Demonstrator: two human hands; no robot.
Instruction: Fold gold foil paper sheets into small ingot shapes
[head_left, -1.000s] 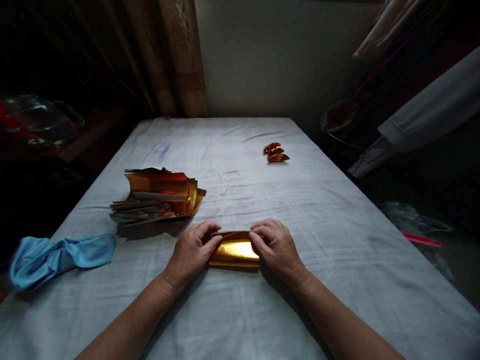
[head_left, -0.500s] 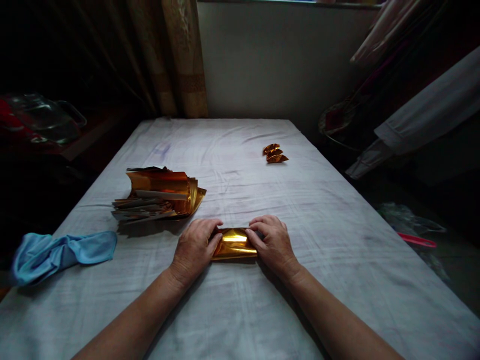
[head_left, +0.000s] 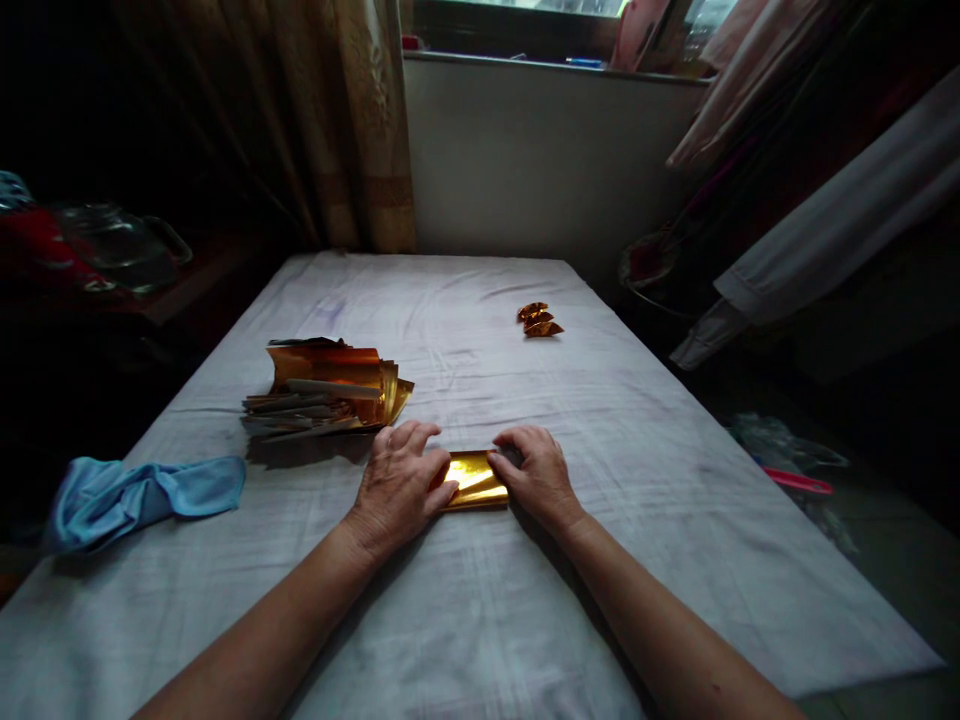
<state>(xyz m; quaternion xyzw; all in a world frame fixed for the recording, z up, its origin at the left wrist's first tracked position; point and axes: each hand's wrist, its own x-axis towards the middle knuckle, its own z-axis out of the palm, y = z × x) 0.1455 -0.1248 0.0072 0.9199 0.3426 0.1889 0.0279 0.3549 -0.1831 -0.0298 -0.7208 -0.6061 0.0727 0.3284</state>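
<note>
A folded strip of gold foil paper (head_left: pixel 477 480) lies flat on the cloth-covered table in front of me. My left hand (head_left: pixel 403 478) grips its left end, thumb resting on top and fingers curled at the far side. At the right end, my right hand (head_left: pixel 537 474) pinches the foil between thumb and bent fingers. Beyond my left hand sits a loose stack of gold foil sheets (head_left: pixel 330 372), curled, with grey backs showing. Several small folded gold foil pieces (head_left: pixel 540 321) stand together farther back on the right.
A light blue cloth (head_left: pixel 150 498) lies crumpled at the table's left. The white tablecloth (head_left: pixel 450 620) has wrinkles. A glass jug (head_left: pixel 120 245) stands on a dark side surface. Clothes (head_left: pixel 817 240) hang at the right, above a pink-handled item (head_left: pixel 796 480) and clear plastic.
The foil strip looks narrower and flatter now. My left hand has shifted its thumb and lifted its fingers a little. The view has tilted upward, showing more of the window.
</note>
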